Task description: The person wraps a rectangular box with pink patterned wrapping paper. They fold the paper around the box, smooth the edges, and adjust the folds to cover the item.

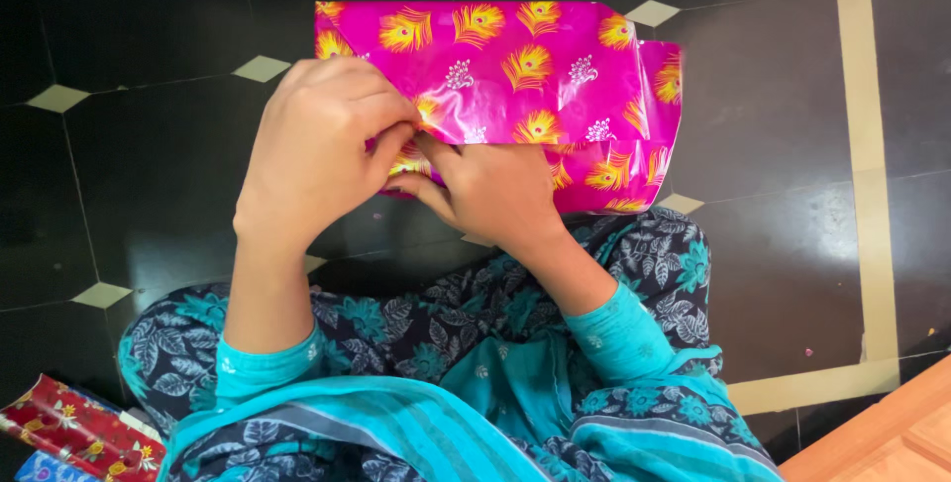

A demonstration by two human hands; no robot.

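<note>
Two bare hands meet on the near edge of a flat parcel wrapped in glossy pink paper with yellow feather prints (525, 66), which lies on the dark tiled floor (158, 155) at about 12 o'clock from the person's lap. The left hand (317, 145) comes in from 8 o'clock, knuckles up, its fingers curled down and its grip pinching a fold of the paper at the parcel's near left corner. The right hand (490, 190) sits just beside it at 4 o'clock from the left, thumb and forefinger pressed to the same fold; its grip is closed on the paper edge, and the two thumbs touch or nearly touch. At the parcel's right end, around 3 o'clock, a loose flap of paper (659, 115) stands out past the main body. Both forearms wear teal sleeves (619, 333), and the knees below are covered in dark leaf-patterned cloth. Well apart, at 7 o'clock in the lower left corner, lies a red wrapped item with gold and white motifs (74, 432). A wooden surface (882, 442) shows at 5 o'clock.
</note>
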